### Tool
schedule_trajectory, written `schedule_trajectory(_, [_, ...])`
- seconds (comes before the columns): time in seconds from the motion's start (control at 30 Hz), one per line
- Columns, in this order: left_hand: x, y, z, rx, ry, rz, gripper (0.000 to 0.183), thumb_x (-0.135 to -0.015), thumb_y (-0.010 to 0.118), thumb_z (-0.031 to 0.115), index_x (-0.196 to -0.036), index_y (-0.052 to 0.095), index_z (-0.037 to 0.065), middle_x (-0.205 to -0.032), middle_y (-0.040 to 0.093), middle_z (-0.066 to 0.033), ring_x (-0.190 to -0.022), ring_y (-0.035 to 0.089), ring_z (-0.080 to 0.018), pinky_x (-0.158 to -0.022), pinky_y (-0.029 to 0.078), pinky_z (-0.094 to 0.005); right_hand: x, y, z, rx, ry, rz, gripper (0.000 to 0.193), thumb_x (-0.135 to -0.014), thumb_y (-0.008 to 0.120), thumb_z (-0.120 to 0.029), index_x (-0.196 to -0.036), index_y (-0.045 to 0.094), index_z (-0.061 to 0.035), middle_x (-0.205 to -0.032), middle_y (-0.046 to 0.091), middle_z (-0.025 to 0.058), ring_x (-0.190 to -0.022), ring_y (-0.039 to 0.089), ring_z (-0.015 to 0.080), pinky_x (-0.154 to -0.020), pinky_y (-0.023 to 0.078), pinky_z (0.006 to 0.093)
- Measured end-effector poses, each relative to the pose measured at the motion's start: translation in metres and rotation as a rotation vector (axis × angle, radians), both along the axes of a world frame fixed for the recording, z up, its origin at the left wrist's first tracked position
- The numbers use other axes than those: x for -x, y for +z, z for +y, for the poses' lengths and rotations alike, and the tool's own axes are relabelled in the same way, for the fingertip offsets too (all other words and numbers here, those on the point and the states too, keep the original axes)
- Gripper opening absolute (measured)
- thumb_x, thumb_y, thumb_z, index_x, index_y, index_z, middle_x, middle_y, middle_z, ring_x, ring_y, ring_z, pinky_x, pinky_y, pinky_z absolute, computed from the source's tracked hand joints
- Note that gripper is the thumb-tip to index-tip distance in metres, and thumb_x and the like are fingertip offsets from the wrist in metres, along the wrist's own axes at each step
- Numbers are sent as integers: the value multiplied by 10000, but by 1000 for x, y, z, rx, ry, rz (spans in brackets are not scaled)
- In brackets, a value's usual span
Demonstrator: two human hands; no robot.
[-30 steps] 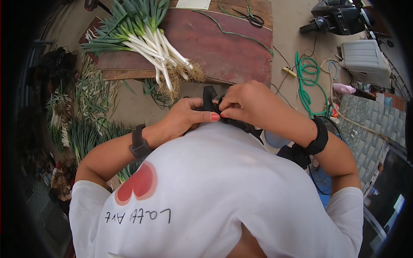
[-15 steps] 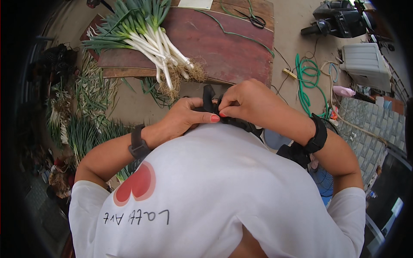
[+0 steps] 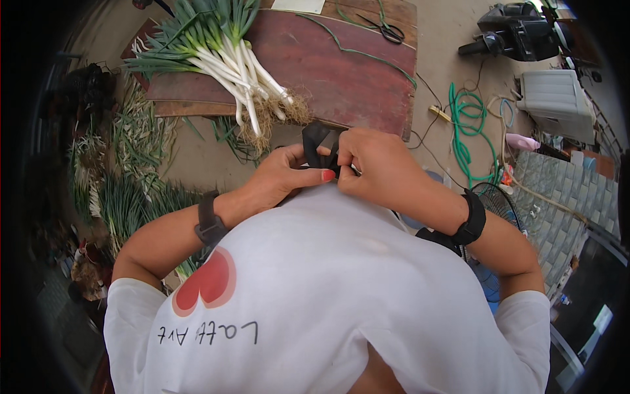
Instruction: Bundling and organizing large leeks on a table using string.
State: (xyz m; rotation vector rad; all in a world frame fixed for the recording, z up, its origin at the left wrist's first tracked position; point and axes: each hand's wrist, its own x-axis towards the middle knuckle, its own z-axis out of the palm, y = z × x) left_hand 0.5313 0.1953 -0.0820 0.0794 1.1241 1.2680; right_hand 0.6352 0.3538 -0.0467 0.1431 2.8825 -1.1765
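Note:
Just beyond my white shirt front, both hands are together at a black strap (image 3: 315, 136). My left hand (image 3: 289, 172) is closed on it, thumb lying along the near side. With bent fingers my right hand (image 3: 374, 163) grips the strap from the other side. A loop of the strap stands up between the hands; its lower part is hidden behind them and the shirt. Past the hands, a bunch of green onions (image 3: 243, 72) with white stems and roots lies on a dark red tabletop (image 3: 348, 79).
Scissors (image 3: 392, 33) and a green cord (image 3: 354, 51) rest on the table. More green onions (image 3: 131, 207) and loose leaves lie at left on the floor. To the right are a coiled green hose (image 3: 462, 125), a grey-white bin (image 3: 556, 98) and a fan (image 3: 495, 200).
My right hand has turned and its fingers have curled in, with the forearm shifting slightly left. The black strap now stands up as a wider loop. My left hand has barely moved.

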Motion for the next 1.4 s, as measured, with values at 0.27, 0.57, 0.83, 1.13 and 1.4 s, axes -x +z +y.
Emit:
schedule_trajectory(0.27, [0,1,-2,71,-61,43,307,-772,720,197,-975,620,-10,-855,628,-53,-712,570,-75,-629,462,-207,-5,4,2,-18,42,-11,83,-683,611,-50,-765,601,-41,-758,582,91,-603,566,261,-542,446,361])
schedule_trajectory(0.57, [-6,-10,-3,-99,29,157,302,-762,692,139,-1011,576,14,-948,605,-59,-853,563,-92,-741,460,-247,11,7,-2,-24,87,-116,108,-629,614,-65,-665,523,-20,-690,565,126,-615,556,307,-538,424,401])
schedule_trajectory(0.83, [15,1,-26,7,-82,10,449,-772,676,96,-1177,500,12,-1025,588,-54,-942,557,-128,-860,444,-270,-5,0,4,231,-70,-125,100,-648,598,-26,-705,525,13,-658,528,103,-559,484,215,-522,397,317])
schedule_trajectory(1.13, [12,-2,3,-49,-139,-76,422,-767,732,191,-1117,570,19,-968,617,-41,-855,579,-105,-778,460,-245,7,4,9,261,42,-55,78,-686,598,-15,-731,542,15,-673,506,72,-567,441,146,-523,381,279])
schedule_trajectory(1.4, [27,-25,-27,152,-244,33,334,-800,658,126,-1099,567,11,-966,612,-56,-836,568,-93,-733,455,-231,2,-1,14,342,-29,-158,68,-702,584,3,-751,546,30,-706,520,64,-601,463,124,-538,395,266])
